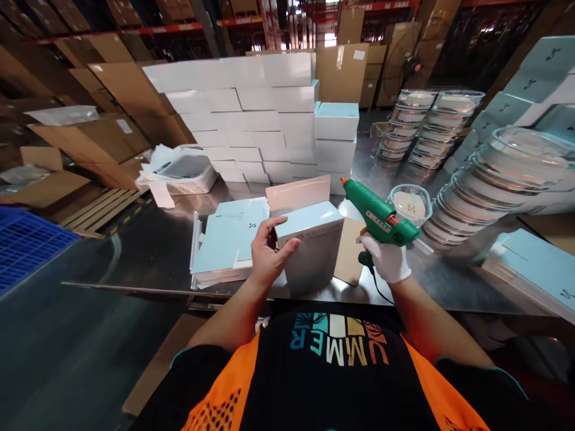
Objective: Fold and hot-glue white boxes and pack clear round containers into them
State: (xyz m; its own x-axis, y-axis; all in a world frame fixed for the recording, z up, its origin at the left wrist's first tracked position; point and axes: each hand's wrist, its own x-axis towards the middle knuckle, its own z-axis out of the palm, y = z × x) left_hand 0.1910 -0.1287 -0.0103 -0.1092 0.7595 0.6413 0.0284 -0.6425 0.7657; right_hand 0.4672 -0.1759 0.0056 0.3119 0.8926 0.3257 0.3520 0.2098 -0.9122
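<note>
On the steel table (pixel 148 239), box (pixel 314 239) under left hand (pixel 269 254) — green glue gun (pixel 380 218) just right, clamped in gloved right hand (pixel 389 260).

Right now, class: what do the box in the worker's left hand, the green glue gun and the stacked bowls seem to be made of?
Box: looks like coated paperboard, smooth pale blue, with a folded flap.
Glue gun: probably moulded plastic, matt green with an orange tip.
Stacked bowls: likely glass, since they are clear and glinting.

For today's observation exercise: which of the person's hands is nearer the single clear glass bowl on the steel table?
Right. The gloved right hand, gripping the green glue gun, is beside the glass bowl; the left hand holds the pale-blue box, farther away.
</note>
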